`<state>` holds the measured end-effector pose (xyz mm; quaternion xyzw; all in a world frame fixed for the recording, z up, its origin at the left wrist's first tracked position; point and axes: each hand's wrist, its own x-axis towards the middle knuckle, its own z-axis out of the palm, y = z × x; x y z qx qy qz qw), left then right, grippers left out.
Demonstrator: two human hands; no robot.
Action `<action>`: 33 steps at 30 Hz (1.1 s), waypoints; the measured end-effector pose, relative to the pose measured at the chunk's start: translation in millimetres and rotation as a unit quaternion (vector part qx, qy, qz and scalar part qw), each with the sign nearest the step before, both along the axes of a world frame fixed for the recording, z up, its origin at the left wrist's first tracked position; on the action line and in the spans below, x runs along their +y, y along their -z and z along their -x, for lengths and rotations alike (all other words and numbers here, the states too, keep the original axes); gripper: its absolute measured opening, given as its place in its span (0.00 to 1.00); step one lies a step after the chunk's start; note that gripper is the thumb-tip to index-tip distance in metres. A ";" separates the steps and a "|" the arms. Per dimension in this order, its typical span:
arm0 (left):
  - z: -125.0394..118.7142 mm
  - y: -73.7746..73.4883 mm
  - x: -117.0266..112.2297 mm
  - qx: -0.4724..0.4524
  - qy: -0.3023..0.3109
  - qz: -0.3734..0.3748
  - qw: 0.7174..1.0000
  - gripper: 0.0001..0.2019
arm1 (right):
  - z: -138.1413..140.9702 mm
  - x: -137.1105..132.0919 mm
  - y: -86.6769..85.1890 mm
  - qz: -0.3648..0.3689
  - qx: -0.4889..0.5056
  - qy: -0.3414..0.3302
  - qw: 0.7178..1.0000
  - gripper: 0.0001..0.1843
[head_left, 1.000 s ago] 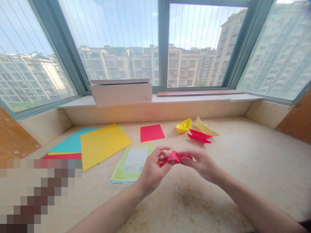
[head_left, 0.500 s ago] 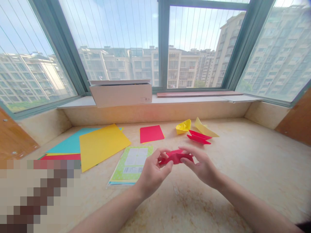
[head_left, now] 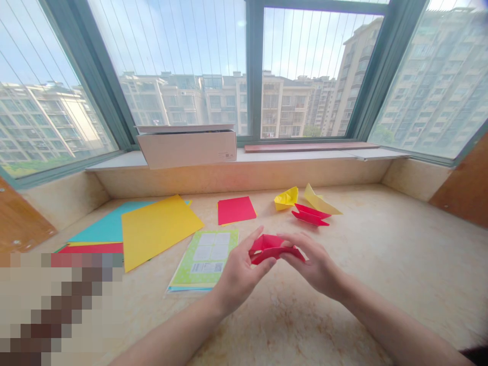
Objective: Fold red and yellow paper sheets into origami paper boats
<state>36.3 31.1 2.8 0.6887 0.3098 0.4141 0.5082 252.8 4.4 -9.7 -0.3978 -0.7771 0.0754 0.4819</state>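
My left hand [head_left: 240, 272] and my right hand [head_left: 314, 262] both pinch a red folded paper shape [head_left: 272, 246], held a little above the marble surface [head_left: 400, 264] in the middle of the view. The left thumb and fingers grip its left end, the right fingers close over its right end. The shape looks partly spread into a boat-like form. Beyond it lie a red paper boat [head_left: 309, 214], a yellow folded boat [head_left: 286, 198] and a flat yellow folded piece [head_left: 320, 201].
A red square sheet [head_left: 235, 209] lies beyond my hands. A large yellow sheet [head_left: 158, 229] covers teal [head_left: 102, 226] and red sheets at the left. A green printed packet [head_left: 204, 259] sits by my left hand. A white box [head_left: 186, 145] rests on the window sill.
The red shape has been pulled wider and flatter between my hands, from a bunched fold into an opened boat-like form. My hands stayed in about the same place.
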 end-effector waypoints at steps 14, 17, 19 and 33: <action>-0.6 -4.3 -2.4 0.004 -0.026 -0.030 0.999 0.13 | 1.7 -3.0 -1.2 0.008 0.035 0.017 0.999 0.18; -0.6 -4.0 -2.6 -0.014 -0.026 -0.011 1.000 0.12 | -1.1 -1.3 -5.8 0.000 0.054 0.042 0.998 0.21; -1.1 -4.1 -3.0 -0.027 -0.027 -0.003 0.999 0.12 | -3.1 -0.5 -9.7 0.019 0.064 0.045 0.997 0.26; -1.0 -3.8 -1.8 0.099 0.015 0.010 0.995 0.13 | 0.5 2.6 -9.3 0.209 0.137 0.007 0.968 0.11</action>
